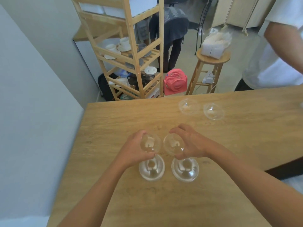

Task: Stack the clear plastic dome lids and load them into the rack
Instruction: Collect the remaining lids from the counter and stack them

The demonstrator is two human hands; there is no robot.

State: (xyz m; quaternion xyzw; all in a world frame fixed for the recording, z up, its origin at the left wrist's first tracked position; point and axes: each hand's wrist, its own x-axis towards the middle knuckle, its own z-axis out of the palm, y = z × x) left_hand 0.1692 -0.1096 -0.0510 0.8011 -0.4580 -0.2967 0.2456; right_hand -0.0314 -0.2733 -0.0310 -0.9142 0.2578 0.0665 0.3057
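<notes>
At frame centre, the left hand (136, 150) curls its fingers round the left lid (150, 143) and the right hand (191, 143) round the right lid (173, 145), side by side over the table (114, 128). Just below them, two near lids (151, 168) (185, 169) rest on the wood. Two far lids (188, 106) (213, 111) sit upper right, and the rack (131, 54) stands at upper centre.

A pale wall (32, 95) flanks the wooden table (114, 122); beyond stand a pink fan (175, 81) and a round stool (211, 61).
</notes>
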